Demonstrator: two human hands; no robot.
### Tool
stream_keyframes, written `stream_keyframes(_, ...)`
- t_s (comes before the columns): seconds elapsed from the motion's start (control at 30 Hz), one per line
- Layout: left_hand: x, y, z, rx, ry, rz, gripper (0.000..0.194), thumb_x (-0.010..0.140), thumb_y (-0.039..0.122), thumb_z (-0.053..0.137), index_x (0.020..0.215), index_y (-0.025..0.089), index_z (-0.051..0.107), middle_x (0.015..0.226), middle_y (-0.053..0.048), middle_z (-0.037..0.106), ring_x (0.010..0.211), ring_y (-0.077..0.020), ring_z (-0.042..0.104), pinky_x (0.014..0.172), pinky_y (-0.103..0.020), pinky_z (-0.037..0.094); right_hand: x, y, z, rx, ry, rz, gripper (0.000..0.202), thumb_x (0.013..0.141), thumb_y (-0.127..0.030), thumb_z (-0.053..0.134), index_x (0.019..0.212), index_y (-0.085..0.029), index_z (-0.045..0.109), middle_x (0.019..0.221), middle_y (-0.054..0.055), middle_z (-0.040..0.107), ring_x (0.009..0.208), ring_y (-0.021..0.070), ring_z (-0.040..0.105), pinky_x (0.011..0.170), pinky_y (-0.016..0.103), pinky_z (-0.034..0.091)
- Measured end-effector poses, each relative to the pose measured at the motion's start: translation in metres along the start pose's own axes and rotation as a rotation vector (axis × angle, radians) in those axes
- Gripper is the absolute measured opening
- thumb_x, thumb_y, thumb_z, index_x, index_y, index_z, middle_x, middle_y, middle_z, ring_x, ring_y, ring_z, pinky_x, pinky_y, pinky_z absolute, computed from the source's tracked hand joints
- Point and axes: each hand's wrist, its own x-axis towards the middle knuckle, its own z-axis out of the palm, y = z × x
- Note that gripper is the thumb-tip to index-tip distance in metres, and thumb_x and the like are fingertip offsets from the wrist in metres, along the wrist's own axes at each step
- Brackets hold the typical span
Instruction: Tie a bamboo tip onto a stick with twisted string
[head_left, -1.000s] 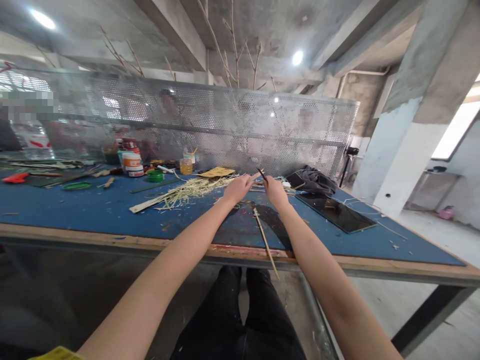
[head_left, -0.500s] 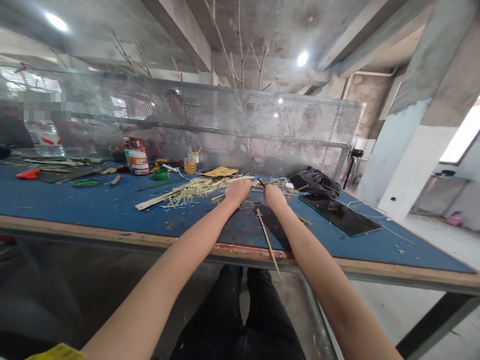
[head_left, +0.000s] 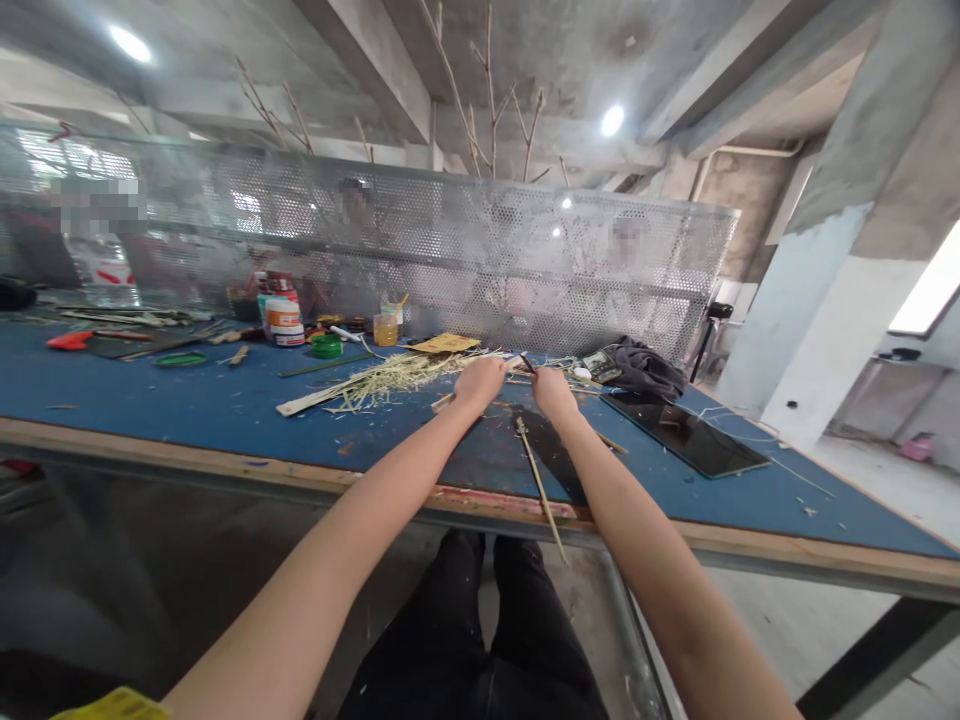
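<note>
My left hand (head_left: 481, 382) is closed around a pale bamboo strip (head_left: 442, 403), which sticks out on both sides of the fist above the blue tabletop. Close by on the right, my right hand (head_left: 554, 391) grips a dark slim tool (head_left: 528, 364), whose tip points toward the strip's far end. The tool's exact kind is too small to make out, and whether it touches the strip I cannot tell. Beneath the hands lies a thin bamboo stick (head_left: 541, 490), its near end jutting past the table edge. Pale shavings (head_left: 405, 375) are heaped beside my left hand.
A black tablet (head_left: 686, 435) lies to the right, with a phone (head_left: 602, 365) and dark cloth (head_left: 645, 368) behind it. Paint jars (head_left: 284, 322), a green lid (head_left: 180, 359) and a water bottle (head_left: 111, 272) stand or lie leftward. A perforated metal screen (head_left: 465, 255) borders the back.
The whole view has shifted slightly to the right. Both hands keep their grips, with the strip and tool still close together. The phone's screen, dark before, now shows something.
</note>
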Motion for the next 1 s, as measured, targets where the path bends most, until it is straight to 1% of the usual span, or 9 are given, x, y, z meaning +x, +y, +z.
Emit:
stream_keyframes(0.13, 0.007, -0.024, -0.005, -0.065, 0.000, -0.107, 0.036, 0.096, 0.041, 0.044, 0.093, 0.013, 0.066, 0.086, -0.006, 0.069, 0.077, -0.0157, 0.064, 0.075, -0.034, 0.051, -0.001, 0.002, -0.007, 0.011, 0.107, 0.036, 0.032, 0.094, -0.036, 0.054, 0.119, -0.016, 0.057, 0.115, 0.008, 0.063, 0.100, 0.0206, 0.063, 0.087, 0.043, 0.052)
stream_keyframes(0.2, 0.009, -0.032, -0.004, -0.093, -0.005, -0.142, 0.036, 0.095, 0.044, 0.047, 0.091, 0.013, 0.065, 0.083, -0.004, 0.067, 0.073, -0.0139, 0.063, 0.072, -0.033, 0.051, -0.001, 0.005, -0.009, 0.012, 0.120, 0.047, 0.031, 0.095, -0.036, 0.053, 0.118, -0.016, 0.058, 0.114, 0.008, 0.063, 0.100, 0.0204, 0.063, 0.087, 0.042, 0.052)
stream_keyframes(0.27, 0.010, -0.035, -0.003, -0.116, 0.000, -0.149, 0.035, 0.094, 0.044, 0.048, 0.090, 0.013, 0.065, 0.081, -0.003, 0.067, 0.071, -0.0135, 0.062, 0.072, -0.032, 0.051, -0.001, 0.007, -0.009, 0.011, 0.106, 0.051, 0.029, 0.094, -0.035, 0.054, 0.115, -0.016, 0.059, 0.113, 0.008, 0.064, 0.099, 0.0198, 0.063, 0.086, 0.041, 0.053)
stream_keyframes(0.37, 0.010, -0.031, -0.001, -0.137, 0.022, -0.110, 0.034, 0.094, 0.041, 0.047, 0.087, 0.014, 0.067, 0.076, -0.004, 0.068, 0.069, -0.0149, 0.062, 0.070, -0.030, 0.048, 0.000, 0.008, -0.007, 0.007, 0.073, 0.047, 0.027, 0.094, -0.034, 0.055, 0.113, -0.016, 0.060, 0.114, 0.008, 0.063, 0.099, 0.0194, 0.063, 0.086, 0.041, 0.053)
stream_keyframes(0.5, 0.008, -0.022, -0.003, -0.150, 0.043, -0.005, 0.035, 0.091, 0.035, 0.046, 0.075, 0.018, 0.071, 0.068, -0.006, 0.069, 0.071, -0.0192, 0.063, 0.066, -0.027, 0.041, 0.001, 0.006, -0.006, 0.006, 0.029, 0.026, 0.027, 0.093, -0.034, 0.056, 0.113, -0.016, 0.061, 0.114, 0.007, 0.063, 0.098, 0.0191, 0.063, 0.085, 0.040, 0.053)
stream_keyframes(0.6, 0.007, -0.018, -0.002, -0.144, 0.042, 0.060, 0.036, 0.090, 0.035, 0.047, 0.071, 0.018, 0.071, 0.068, -0.006, 0.069, 0.070, -0.0197, 0.062, 0.066, -0.026, 0.040, 0.000, 0.005, -0.006, 0.006, 0.014, 0.010, 0.027, 0.093, -0.034, 0.056, 0.113, -0.016, 0.060, 0.113, 0.007, 0.063, 0.098, 0.0191, 0.063, 0.085, 0.040, 0.053)
stream_keyframes(0.8, 0.005, -0.013, 0.002, -0.118, 0.014, 0.110, 0.040, 0.092, 0.040, 0.045, 0.074, 0.018, 0.073, 0.069, -0.006, 0.069, 0.068, -0.0185, 0.061, 0.065, -0.025, 0.040, 0.000, 0.005, -0.004, 0.002, 0.010, -0.028, 0.028, 0.093, -0.034, 0.056, 0.114, -0.017, 0.060, 0.115, 0.007, 0.063, 0.099, 0.0195, 0.062, 0.086, 0.041, 0.053)
stream_keyframes(0.9, 0.004, -0.012, 0.003, -0.106, 0.006, 0.125, 0.040, 0.093, 0.041, 0.044, 0.078, 0.019, 0.074, 0.076, -0.007, 0.071, 0.073, -0.0199, 0.063, 0.066, -0.026, 0.041, 0.000, 0.005, -0.004, -0.001, 0.007, -0.038, 0.027, 0.093, -0.034, 0.056, 0.114, -0.017, 0.060, 0.115, 0.007, 0.062, 0.100, 0.0195, 0.062, 0.086, 0.041, 0.053)
stream_keyframes(1.0, 0.003, -0.010, 0.003, -0.095, 0.002, 0.136, 0.038, 0.094, 0.041, 0.045, 0.086, 0.020, 0.075, 0.084, -0.008, 0.073, 0.078, -0.0213, 0.064, 0.068, -0.026, 0.042, 0.000, 0.005, -0.003, -0.005, 0.002, -0.041, 0.028, 0.093, -0.034, 0.056, 0.114, -0.017, 0.060, 0.115, 0.008, 0.062, 0.100, 0.0197, 0.062, 0.086, 0.041, 0.053)
